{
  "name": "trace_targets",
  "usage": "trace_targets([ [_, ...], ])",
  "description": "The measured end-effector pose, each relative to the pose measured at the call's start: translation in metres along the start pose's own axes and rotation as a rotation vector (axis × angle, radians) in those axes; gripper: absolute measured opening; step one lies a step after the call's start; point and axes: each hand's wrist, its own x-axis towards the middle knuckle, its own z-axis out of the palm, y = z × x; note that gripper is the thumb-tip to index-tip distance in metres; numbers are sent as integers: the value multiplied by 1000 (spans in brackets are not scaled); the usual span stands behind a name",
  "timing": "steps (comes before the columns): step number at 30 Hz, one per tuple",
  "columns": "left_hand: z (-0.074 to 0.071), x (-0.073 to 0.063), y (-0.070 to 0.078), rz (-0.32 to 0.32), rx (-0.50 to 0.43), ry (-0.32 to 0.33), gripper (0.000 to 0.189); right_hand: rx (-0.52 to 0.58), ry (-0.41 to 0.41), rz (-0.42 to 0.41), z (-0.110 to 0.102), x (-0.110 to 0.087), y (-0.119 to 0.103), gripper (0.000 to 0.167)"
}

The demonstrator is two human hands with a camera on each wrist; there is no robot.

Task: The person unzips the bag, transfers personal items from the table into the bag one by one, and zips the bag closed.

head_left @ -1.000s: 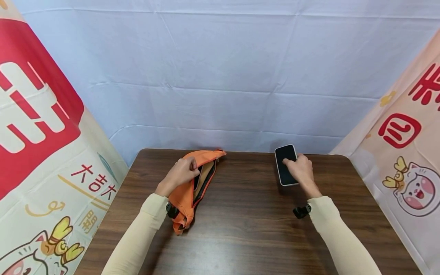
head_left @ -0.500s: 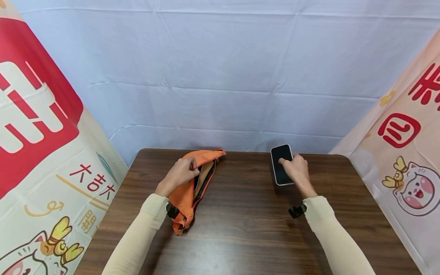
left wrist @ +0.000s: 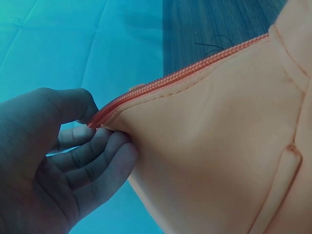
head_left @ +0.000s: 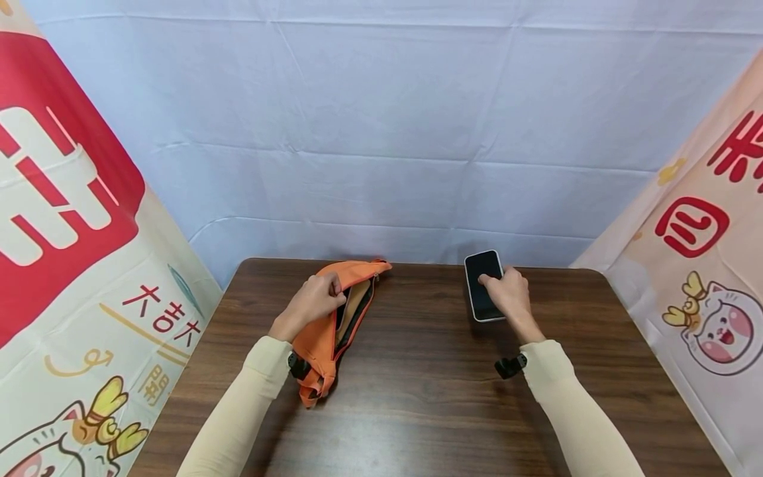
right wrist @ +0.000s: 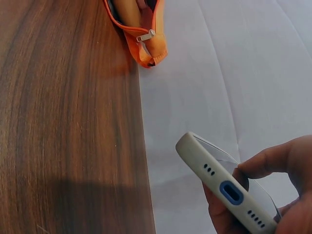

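Note:
On the left of the table lies an orange zippered bag, its zip open along the right side and a tan lining showing. My left hand pinches the zip edge between thumb and fingers; the left wrist view shows the orange zipper teeth stretched away from that pinch. My right hand grips a smartphone with a dark screen and a pale case, thumb over the screen and fingers underneath. In the right wrist view the phone's bottom end, with its charging port, faces the camera, tilted above the table.
A dark wood-grain table carries the bag. Behind it hangs a pale cloth backdrop, close along the far edge. Printed cloth panels flank both sides. A metal zip pull sits at the bag's far end.
My right hand has moved slightly to the left, carrying the smartphone toward the bag. The left hand and the bag have stayed in place.

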Motion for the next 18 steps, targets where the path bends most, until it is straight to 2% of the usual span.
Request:
trace_targets([
  [7,-1,-1,0,0,17,-2,15,1,2,-4,3,-1,-3,51],
  [13,-3,-2,3,-16,-11,-22,27,16,-16,-8,5,-4,-6,52],
  [18,-4,-3,5,-19,-11,-25,28,3,-3,-1,7,-4,-8,52],
])
